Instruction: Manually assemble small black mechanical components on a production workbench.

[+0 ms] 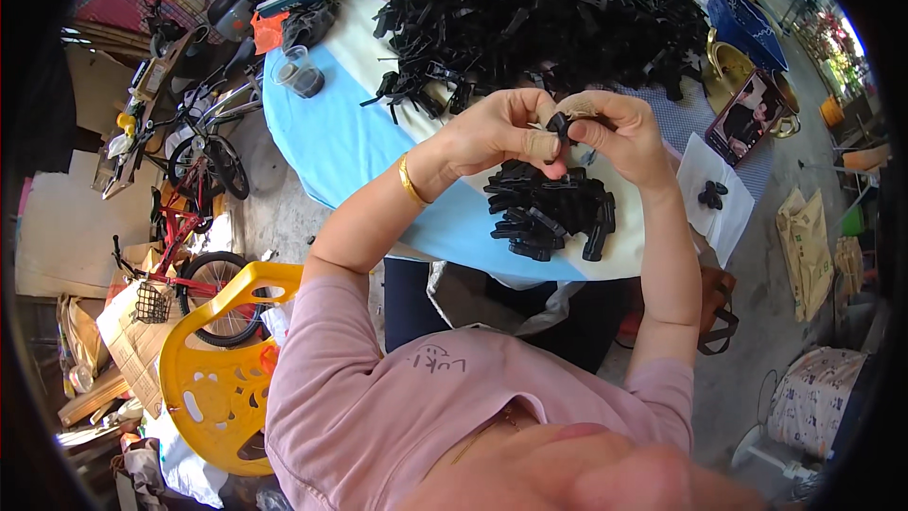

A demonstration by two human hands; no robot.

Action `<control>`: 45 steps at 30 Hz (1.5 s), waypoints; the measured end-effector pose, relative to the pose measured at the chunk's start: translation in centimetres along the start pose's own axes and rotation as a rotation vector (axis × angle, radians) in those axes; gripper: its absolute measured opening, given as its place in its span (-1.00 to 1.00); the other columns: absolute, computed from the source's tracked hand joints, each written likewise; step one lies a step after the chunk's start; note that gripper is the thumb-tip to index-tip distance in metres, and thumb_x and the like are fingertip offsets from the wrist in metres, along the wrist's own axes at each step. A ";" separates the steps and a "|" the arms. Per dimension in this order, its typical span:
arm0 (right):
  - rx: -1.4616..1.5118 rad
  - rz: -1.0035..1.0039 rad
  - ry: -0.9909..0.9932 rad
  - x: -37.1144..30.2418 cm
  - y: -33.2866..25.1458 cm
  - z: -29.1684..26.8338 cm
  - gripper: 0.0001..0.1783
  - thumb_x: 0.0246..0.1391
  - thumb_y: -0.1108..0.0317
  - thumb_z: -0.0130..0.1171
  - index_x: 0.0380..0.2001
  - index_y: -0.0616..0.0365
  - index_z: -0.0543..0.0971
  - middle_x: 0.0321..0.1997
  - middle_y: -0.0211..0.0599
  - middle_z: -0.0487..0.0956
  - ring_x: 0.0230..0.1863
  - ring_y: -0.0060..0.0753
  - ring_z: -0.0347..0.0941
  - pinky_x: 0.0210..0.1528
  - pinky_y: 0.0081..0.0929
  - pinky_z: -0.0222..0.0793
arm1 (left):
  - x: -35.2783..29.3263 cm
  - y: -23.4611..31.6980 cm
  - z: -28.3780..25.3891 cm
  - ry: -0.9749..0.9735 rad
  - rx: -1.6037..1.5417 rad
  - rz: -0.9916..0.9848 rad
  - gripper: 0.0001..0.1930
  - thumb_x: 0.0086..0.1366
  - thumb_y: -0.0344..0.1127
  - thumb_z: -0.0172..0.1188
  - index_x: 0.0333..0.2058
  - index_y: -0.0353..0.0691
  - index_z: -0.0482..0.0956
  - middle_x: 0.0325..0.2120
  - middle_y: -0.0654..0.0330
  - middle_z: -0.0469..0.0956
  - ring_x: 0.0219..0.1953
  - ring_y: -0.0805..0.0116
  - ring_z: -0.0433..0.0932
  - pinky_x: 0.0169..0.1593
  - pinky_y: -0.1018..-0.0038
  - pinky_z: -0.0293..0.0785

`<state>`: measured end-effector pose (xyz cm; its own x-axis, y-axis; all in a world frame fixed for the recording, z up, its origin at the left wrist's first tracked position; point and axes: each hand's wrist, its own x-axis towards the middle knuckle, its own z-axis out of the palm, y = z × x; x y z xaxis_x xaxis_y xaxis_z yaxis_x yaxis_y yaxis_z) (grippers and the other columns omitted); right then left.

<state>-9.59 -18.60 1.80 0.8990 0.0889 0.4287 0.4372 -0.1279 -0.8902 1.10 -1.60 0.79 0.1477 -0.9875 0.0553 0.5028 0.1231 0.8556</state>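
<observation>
Both my hands meet above the near side of the round table (pixel 331 166). They pinch a small black plastic part (pixel 560 125) between their fingertips. My left hand (pixel 501 137), with a gold bangle at the wrist and a tan wrap on the thumb, holds it from the left. My right hand (pixel 624 137) grips it from the right, with a tan covering on a finger. Just below them lies a small heap of black plastic pieces (pixel 544 213). Beyond is a large tangled mound of black plastic parts (pixel 539 19). The held part's exact kind is too small to tell.
A clear plastic cup (pixel 301 76) with dark contents stands at the table's left edge. At right are a phone (pixel 750 114), a brass-coloured basin (pixel 728 71) and white paper (pixel 700 166) bearing small black pieces. A yellow chair (pixel 203 388) and bicycles (pixel 203 151) are at left.
</observation>
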 end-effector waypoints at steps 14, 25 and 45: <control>-0.301 0.046 0.242 0.3 0.0 2.4 -0.90 0.11 0.44 -0.02 -0.41 0.25 0.45 -0.58 -0.52 0.39 -0.54 -0.77 0.25 -0.48 -0.81 0.16 | 0.2 -0.6 1.4 0.562 0.737 0.419 -0.73 0.02 -0.59 0.23 -0.31 -0.35 0.35 -0.34 0.24 0.46 -0.25 0.52 0.47 -0.14 0.58 0.46; -0.207 0.088 0.245 0.2 -0.3 3.1 -0.88 0.13 0.41 -0.03 -0.43 0.22 0.45 -0.62 -0.54 0.38 -0.57 -0.79 0.23 -0.51 -0.81 0.11 | 0.0 -1.5 1.3 0.521 0.800 0.688 -0.82 0.03 -0.61 0.20 -0.34 -0.36 0.46 -0.34 0.21 0.48 -0.33 0.52 0.46 -0.22 0.61 0.44; -0.130 0.070 0.316 0.4 1.3 0.1 -0.86 0.10 0.36 0.03 -0.41 0.22 0.49 -0.66 -0.59 0.31 -0.65 -0.83 0.11 -0.60 -0.83 -0.02 | -3.3 3.9 -2.4 0.111 1.576 0.116 -0.48 -0.16 -0.37 0.31 -0.11 -0.16 0.45 -0.31 0.25 0.51 -0.20 0.30 0.44 -0.17 0.39 0.37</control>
<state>-8.68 -18.61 0.78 0.8811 -0.2319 0.4122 0.3559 -0.2491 -0.9007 4.60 2.41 2.74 0.2157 -0.9597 0.1799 -0.8561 -0.0972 0.5076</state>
